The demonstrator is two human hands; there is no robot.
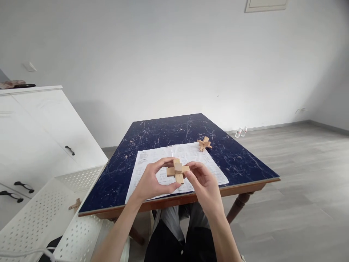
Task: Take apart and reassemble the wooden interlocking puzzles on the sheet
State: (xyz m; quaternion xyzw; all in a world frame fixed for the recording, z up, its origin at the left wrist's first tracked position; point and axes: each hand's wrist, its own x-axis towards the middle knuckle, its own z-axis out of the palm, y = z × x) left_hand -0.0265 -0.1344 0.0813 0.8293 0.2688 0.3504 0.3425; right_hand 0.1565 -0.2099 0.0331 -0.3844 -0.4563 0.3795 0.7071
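Note:
A cross-shaped wooden burr puzzle is held between my two hands over the near edge of the table. My left hand is closed on it, with the thumb at the lower bar and the fingers at the upper one. On the other side my right hand pinches the bar that sticks out to the right. Below the hands lies a large printed paper sheet with small text and drawings. Another wooden burr puzzle rests by the sheet's far right corner.
The dark blue marble-patterned table has a wooden edge. A white cabinet and a perforated white rack with a small wooden piece stand to the left. Two clear bottles are on the floor by the wall.

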